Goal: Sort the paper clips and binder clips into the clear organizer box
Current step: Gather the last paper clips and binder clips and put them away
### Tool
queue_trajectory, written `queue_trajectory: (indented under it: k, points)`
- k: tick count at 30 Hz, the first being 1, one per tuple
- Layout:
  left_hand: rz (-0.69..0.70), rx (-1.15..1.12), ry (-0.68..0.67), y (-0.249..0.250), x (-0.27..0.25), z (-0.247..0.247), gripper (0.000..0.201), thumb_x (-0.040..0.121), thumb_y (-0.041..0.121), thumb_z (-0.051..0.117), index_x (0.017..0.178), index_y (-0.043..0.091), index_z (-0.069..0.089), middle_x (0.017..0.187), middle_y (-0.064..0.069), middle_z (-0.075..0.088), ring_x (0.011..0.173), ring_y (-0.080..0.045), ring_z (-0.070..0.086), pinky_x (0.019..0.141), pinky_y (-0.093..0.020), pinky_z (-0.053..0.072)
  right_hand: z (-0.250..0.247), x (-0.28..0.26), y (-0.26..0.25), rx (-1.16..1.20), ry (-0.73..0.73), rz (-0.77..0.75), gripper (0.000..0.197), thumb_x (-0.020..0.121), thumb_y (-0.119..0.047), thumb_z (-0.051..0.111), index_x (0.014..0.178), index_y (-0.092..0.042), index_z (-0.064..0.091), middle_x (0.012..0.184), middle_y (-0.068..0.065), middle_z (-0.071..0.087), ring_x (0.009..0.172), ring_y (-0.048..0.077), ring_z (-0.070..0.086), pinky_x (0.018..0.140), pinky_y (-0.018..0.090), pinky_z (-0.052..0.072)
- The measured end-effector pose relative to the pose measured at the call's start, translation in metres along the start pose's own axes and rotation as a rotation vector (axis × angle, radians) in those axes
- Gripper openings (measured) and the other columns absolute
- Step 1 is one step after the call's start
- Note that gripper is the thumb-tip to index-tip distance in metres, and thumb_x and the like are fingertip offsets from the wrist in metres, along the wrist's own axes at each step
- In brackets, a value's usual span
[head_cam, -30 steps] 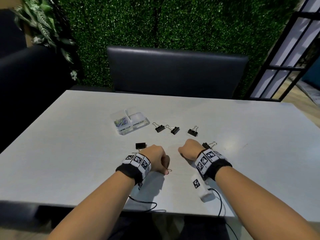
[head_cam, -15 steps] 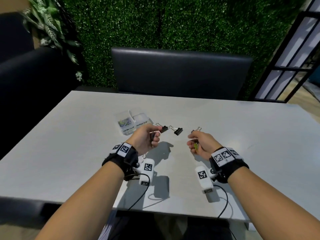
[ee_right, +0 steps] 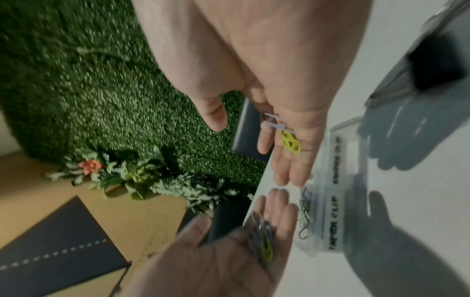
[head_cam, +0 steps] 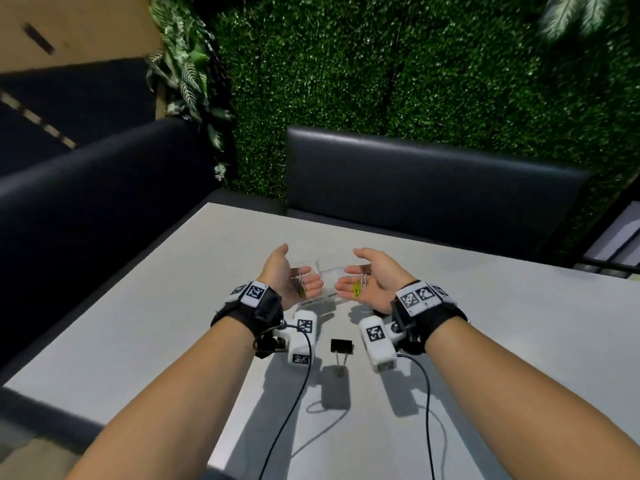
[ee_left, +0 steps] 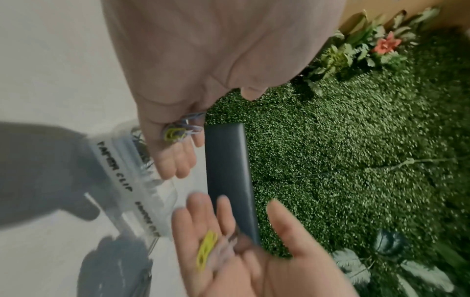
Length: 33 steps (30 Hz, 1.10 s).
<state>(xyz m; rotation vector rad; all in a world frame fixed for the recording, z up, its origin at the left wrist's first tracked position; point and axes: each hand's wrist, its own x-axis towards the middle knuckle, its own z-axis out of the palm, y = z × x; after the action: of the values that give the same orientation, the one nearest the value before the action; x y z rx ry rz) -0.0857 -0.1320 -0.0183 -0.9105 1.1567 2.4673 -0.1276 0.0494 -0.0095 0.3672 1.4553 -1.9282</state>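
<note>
Nearest, short of the box, a binder clip (head_cam: 341, 345) lay on the table (head_cam: 502, 341). Above the box (head_cam: 329, 296), the left hand (head_cam: 291, 277) and right hand (head_cam: 372, 278) lay flat, palms up, each cradling paper clips (head_cam: 356, 289); tipping slowly over the compartment marked for paper clips would avoid spills.

My right hand (ee_right: 284, 112) lies palm-up with its fingers straight, a small heap of yellow and pale blue wire paper clips (ee_right: 286, 136) resting at the base of the fingers. Just beyond my fingertips sits the clear plastic organizer box (ee_right: 338, 180), lettered "PAPER CLIP", with coloured clips already inside. My left hand (ee_right: 229, 251) faces it, also flat, carrying blurred yellow and bluish clips (ee_right: 265, 239) beside the box.
</note>
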Motion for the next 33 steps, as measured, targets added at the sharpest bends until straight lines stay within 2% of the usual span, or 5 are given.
queue_trajectory:
  k: [4, 9, 18, 24, 33]
  points:
    - [0.05, 0.031, 0.112, 0.014, 0.011, 0.01, 0.067, 0.093, 0.065, 0.042, 0.12, 0.004, 0.048, 0.093, -0.012, 0.053, 0.077, -0.028, 0.057, 0.077, -0.037, 0.048, 0.038, 0.025, -0.008, -0.061, -0.024, 0.021, 0.057, 0.097, -0.042, 0.052, 0.123, 0.008, 0.047, 0.118, 0.031, 0.053, 0.103, 0.043, 0.061, 0.096, 0.049, 0.05]
    - [0.092, 0.116, 0.142, 0.016, 0.003, 0.022, 0.09, 0.095, 0.069, 0.036, 0.16, 0.009, 0.02, 0.165, -0.011, 0.025, 0.153, -0.027, 0.023, 0.123, -0.039, 0.019, 0.054, 0.035, -0.008, -0.056, -0.084, 0.067, 0.093, 0.092, -0.051, 0.053, 0.152, 0.008, 0.013, 0.16, 0.031, 0.011, 0.149, 0.044, 0.015, 0.119, 0.054, 0.023]
    - [0.342, 0.632, 0.049, -0.025, -0.018, 0.021, 0.031, 0.1, 0.037, 0.051, 0.103, 0.01, 0.066, 0.093, -0.009, 0.069, 0.077, -0.025, 0.064, 0.069, -0.033, 0.05, -0.02, -0.017, -0.009, -0.864, 0.198, -0.416, 0.016, 0.09, -0.019, 0.062, 0.092, -0.005, 0.069, 0.085, 0.013, 0.071, 0.07, 0.023, 0.068, 0.06, 0.035, 0.056]
    - [0.396, 1.716, 0.101, -0.072, -0.015, 0.014, 0.052, 0.082, 0.055, 0.068, 0.121, 0.02, 0.063, 0.125, -0.007, 0.063, 0.112, -0.025, 0.061, 0.09, -0.033, 0.05, -0.1, -0.029, 0.004, -1.332, 0.501, -0.332, 0.011, 0.086, -0.017, 0.058, 0.079, -0.02, 0.066, 0.091, 0.005, 0.069, 0.082, 0.022, 0.063, 0.069, 0.028, 0.046]
    - [0.4, 1.998, 0.114, -0.097, 0.005, 0.018, 0.061, 0.064, 0.047, 0.086, 0.112, 0.015, 0.066, 0.109, -0.011, 0.067, 0.096, -0.03, 0.067, 0.078, -0.037, 0.058, -0.059, 0.026, 0.029, -1.693, 0.305, -0.312, 0.054, 0.079, -0.038, 0.076, 0.127, -0.023, 0.059, 0.122, 0.008, 0.062, 0.111, 0.028, 0.058, 0.093, 0.042, 0.053]
